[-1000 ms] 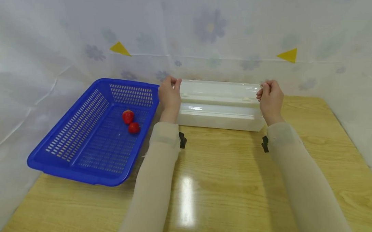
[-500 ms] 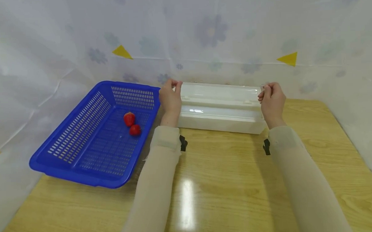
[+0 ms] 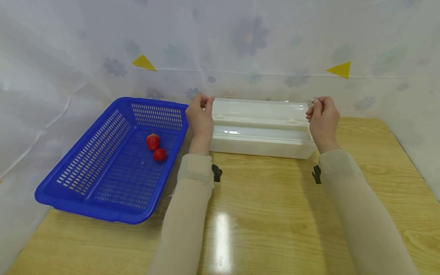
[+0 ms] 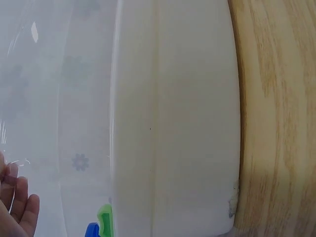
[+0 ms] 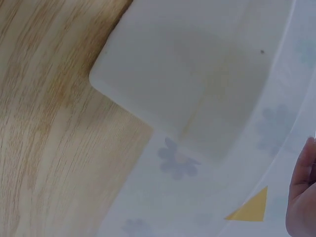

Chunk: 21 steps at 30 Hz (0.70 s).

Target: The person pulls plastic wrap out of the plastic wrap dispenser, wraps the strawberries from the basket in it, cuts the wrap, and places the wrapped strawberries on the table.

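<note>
A long white box (image 3: pixel 260 147) lies at the back of the table, and a shiny white roll shape (image 3: pixel 263 132) shows along its open top. Behind and above it stretches a clear, glossy plastic film (image 3: pixel 259 107). My left hand (image 3: pixel 200 118) pinches the film's left end between thumb and fingers. At the opposite end my right hand (image 3: pixel 323 121) pinches the right corner, where crinkles catch the light. The white box (image 4: pixel 182 118) fills the left wrist view, with fingertips at the lower left. In the right wrist view only part of the right hand (image 5: pixel 302 192) shows.
A blue plastic basket (image 3: pixel 99 216) stands on the left, with a strawberry (image 3: pixel 153 142) and a small red tomato-like fruit (image 3: pixel 160 154) inside. A flowered white curtain (image 3: pixel 249 35) hangs right behind the box. The wooden table (image 3: pixel 266 217) extends toward me.
Both hands keep their pinch at the film's two ends, with only slight movement. The whole head view has shifted a little, so things sit slightly lower in it.
</note>
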Tool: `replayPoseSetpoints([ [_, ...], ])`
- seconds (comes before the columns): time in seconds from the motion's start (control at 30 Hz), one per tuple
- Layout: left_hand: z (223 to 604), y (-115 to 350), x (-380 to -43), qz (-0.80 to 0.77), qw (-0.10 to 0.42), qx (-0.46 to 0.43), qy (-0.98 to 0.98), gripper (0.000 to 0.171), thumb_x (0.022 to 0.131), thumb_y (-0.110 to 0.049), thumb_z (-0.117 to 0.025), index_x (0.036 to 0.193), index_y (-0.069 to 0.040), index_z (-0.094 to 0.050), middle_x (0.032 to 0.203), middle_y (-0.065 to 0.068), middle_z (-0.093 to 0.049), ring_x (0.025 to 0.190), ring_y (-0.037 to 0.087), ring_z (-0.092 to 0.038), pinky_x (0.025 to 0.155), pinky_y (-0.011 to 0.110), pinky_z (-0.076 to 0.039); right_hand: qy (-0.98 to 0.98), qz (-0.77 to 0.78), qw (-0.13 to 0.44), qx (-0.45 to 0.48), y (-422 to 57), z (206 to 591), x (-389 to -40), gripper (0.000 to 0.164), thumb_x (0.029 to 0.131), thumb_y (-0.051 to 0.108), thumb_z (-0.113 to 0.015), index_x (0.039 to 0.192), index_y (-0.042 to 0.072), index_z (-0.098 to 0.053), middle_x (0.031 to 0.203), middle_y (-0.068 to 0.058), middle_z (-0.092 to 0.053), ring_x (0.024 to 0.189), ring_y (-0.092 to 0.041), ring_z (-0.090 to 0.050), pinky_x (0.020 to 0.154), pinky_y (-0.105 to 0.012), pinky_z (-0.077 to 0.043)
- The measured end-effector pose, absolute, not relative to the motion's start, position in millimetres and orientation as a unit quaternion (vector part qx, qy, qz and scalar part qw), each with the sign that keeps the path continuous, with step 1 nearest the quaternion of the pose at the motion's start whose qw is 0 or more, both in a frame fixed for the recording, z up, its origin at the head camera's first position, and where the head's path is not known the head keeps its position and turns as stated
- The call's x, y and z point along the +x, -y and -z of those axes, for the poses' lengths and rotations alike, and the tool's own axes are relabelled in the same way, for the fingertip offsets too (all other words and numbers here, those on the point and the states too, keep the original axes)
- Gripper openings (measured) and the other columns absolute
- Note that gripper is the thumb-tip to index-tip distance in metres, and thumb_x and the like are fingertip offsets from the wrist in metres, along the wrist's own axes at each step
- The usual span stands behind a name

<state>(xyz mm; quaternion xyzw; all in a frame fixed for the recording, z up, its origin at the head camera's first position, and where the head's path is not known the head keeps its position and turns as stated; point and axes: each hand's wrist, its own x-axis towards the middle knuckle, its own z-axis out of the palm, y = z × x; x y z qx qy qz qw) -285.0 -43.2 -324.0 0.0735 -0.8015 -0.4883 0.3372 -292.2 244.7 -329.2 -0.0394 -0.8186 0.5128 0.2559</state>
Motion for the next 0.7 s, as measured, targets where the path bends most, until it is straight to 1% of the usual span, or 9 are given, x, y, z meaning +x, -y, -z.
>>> replayPoseSetpoints([
  [0.17,323.0,41.6,-282.5,0.500,0.347,0.074,0.790,0.021,0.090,-0.019,-0.062,0.082,0.001,-0.063,0.083,0.013,-0.068,0.078,0.022,-0.060,0.073,0.029,-0.050,0.817,-0.515,0.257,-0.032,-244.8,327.6,-287.1,0.019,0.100,0.025,-0.040,0.097,0.012,-0.053,0.063,0.016,-0.049,0.053,0.004,-0.050,0.054,-0.007,-0.044],
  [0.33,318.5,39.2,-281.0,0.509,0.354,0.082,0.781,0.021,0.088,-0.019,-0.064,0.082,0.001,-0.065,0.083,0.013,-0.068,0.076,0.022,-0.058,0.071,0.028,-0.048,0.813,-0.521,0.259,-0.023,-245.8,324.4,-284.9,0.016,0.100,0.025,-0.040,0.093,0.017,-0.052,0.063,0.015,-0.050,0.054,0.004,-0.050,0.053,-0.008,-0.044],
  [0.57,315.5,36.9,-276.1,0.522,0.362,0.085,0.768,0.022,0.088,-0.020,-0.064,0.083,0.002,-0.065,0.080,0.013,-0.066,0.069,0.018,-0.052,0.062,0.021,-0.040,0.808,-0.524,0.270,-0.009,-247.3,323.5,-280.4,0.014,0.100,0.024,-0.040,0.091,0.022,-0.050,0.065,0.014,-0.051,0.055,0.002,-0.051,0.054,-0.009,-0.045],
  [0.7,314.0,35.6,-272.8,0.532,0.366,0.084,0.759,0.023,0.089,-0.020,-0.063,0.083,0.002,-0.065,0.080,0.013,-0.065,0.069,0.016,-0.051,0.061,0.018,-0.038,0.804,-0.530,0.270,-0.005,-248.6,322.6,-278.2,0.013,0.100,0.024,-0.040,0.091,0.022,-0.050,0.065,0.013,-0.051,0.055,0.002,-0.051,0.056,-0.010,-0.046],
])
